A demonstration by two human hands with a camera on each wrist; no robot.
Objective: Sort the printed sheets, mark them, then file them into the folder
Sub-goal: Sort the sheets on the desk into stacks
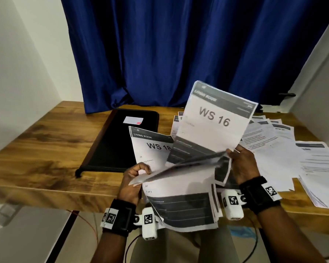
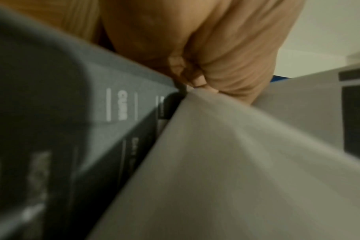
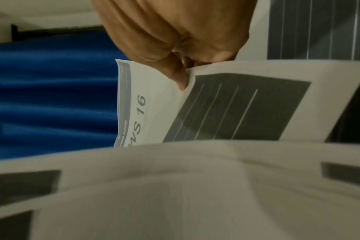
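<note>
I hold a stack of printed sheets [image 1: 180, 202] over the table's front edge. My left hand [image 1: 134, 179] grips its left side, where the sheet headed "WS 18" [image 1: 150, 147] shows. My right hand [image 1: 241, 164] pinches the lower edge of the sheet "WS 16" [image 1: 215, 120], lifted upright above the stack. In the right wrist view the thumb [image 3: 179, 76] presses on that sheet [image 3: 138, 113]. In the left wrist view the fingers [image 2: 195, 78] curl over the paper edge [image 2: 226, 154]. A black folder [image 1: 120, 141] with a small white label [image 1: 133, 120] lies closed on the table, left of the sheets.
More printed sheets [image 1: 273, 141] lie spread over the right half of the wooden table [image 1: 46, 145], with a thicker pile [image 1: 323, 188] at the right front edge. A blue curtain [image 1: 179, 50] hangs behind the table. White walls stand on both sides.
</note>
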